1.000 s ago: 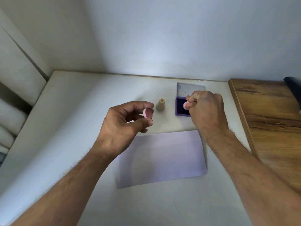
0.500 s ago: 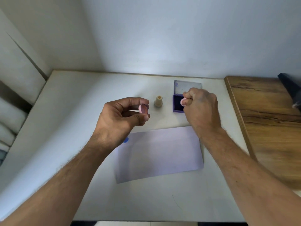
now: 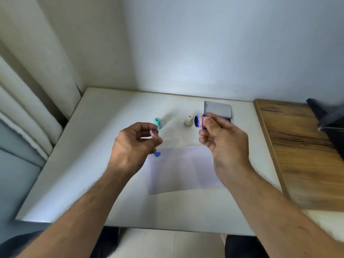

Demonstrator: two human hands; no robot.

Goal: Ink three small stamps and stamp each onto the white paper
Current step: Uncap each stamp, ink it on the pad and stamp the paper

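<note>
My right hand holds a small pink stamp on its side above the table, its round face dark blue with ink and turned left. My left hand pinches a small pink cap between thumb and fingers. The white paper lies under and between my hands, with one blue print at its near-left corner. A teal stamp and a beige stamp stand upright behind my hands. The open purple ink pad lies behind my right hand, partly hidden.
The work sits on a white table against a wall. A wooden surface adjoins it on the right, with a dark object at the far right edge. A white curtain hangs at the left.
My right hand has lifted the pink stamp off the ink pad and turned its inked face to the left. The view has tilted up, and the teal stamp has come into sight.
</note>
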